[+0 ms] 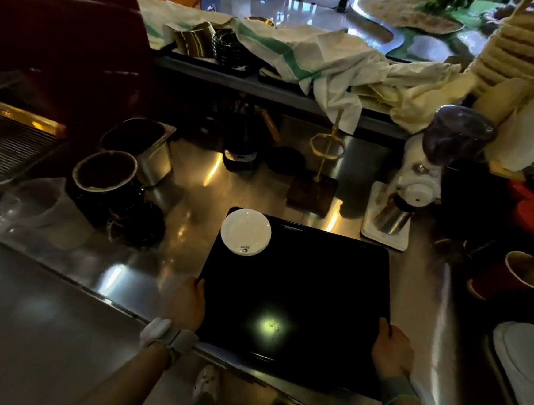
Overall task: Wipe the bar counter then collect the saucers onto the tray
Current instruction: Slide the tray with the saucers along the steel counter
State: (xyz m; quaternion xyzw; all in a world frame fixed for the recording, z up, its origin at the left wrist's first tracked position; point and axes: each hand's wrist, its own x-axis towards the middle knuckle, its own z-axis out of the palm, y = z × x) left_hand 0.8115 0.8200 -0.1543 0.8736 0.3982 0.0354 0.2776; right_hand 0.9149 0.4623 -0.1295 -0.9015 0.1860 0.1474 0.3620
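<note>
Tray [304, 278] gripped by left hand [187, 303], right hand [391, 349], fingers seemingly curled underneath, saucer [246, 231] aboard, grinder [420, 185] just behind

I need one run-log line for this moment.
left hand: holds tray left edge | right hand: holds tray right edge | saucer: one, on tray far-left corner

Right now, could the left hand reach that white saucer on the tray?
Probably yes. The left hand grips the left edge of the tray, and the saucer sits at its far left corner with only bare tray between. It would have to let go first.
</note>
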